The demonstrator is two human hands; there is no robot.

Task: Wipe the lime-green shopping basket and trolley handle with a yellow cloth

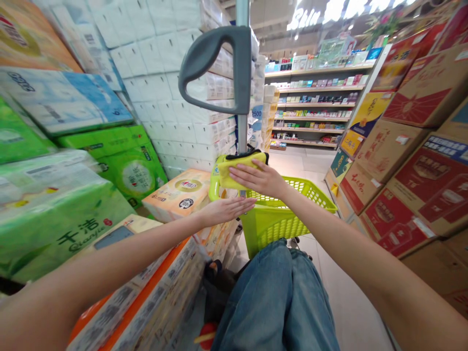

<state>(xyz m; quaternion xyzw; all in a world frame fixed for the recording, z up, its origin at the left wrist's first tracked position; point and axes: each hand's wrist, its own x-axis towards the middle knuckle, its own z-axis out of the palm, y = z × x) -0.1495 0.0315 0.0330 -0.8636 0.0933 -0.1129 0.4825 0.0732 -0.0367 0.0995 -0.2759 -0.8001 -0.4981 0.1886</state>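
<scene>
- A shop aisle with a pale tiled floor runs between stacked paper goods and cartons toward lit shelves.
- At centre, the right hand lies across a folded yellow cloth with black edging, fingers stretched along its face. Its thumb is out of sight, so whether the grip pinches the cloth or only presses it cannot be told.
- Just below, the left hand is flat and straight-fingered, its grip loose, with nothing seen in it; the fingertips reach beside the top of a green basket.
- The cloth sits at the basket's handle end, in front of the metal post; a grey handle crowns the post above.
- By the look of it, the cloth is in place at the post and the right hand is on it, while letting go of it is not done. How much of the handling remains is unclear.
- Below the basket, knees in blue jeans fill the foreground.
- To the left are an orange pack, a green pack and a wall of white packs.
- To the right, red and brown cartons rise.
</scene>
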